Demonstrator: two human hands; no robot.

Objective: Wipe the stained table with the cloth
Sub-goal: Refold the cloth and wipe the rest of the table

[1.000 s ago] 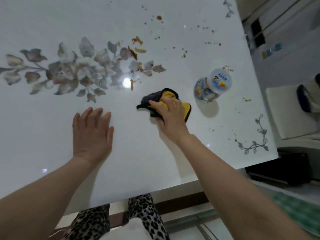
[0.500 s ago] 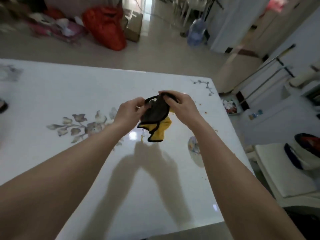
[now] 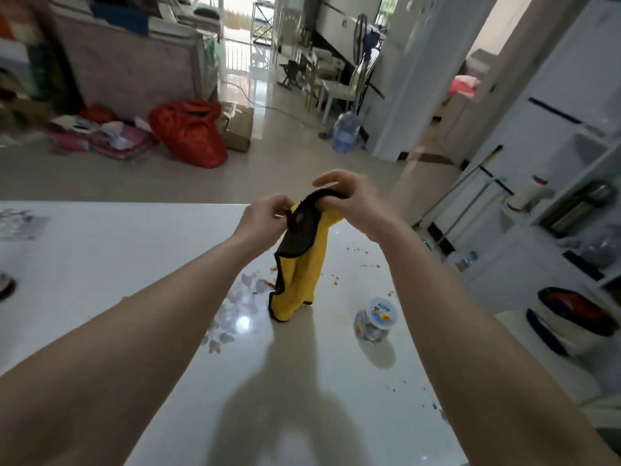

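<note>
We pinched the cloth [image 3: 299,264] at its top with our left hand [image 3: 265,218] and right hand [image 3: 353,200], letting it hang above the table [image 3: 100,264]. The orange stains [image 3: 366,264] remained unwiped, so the wiping seemingly lay ahead.

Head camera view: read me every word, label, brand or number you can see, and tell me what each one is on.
No text here can be read.
On the lid of the small cup standing on the table: blue print beside an orange picture, too blurred to read.
On the small bottle at the right: a blue label, too small to read.
On the cloth: no print visible.
</note>
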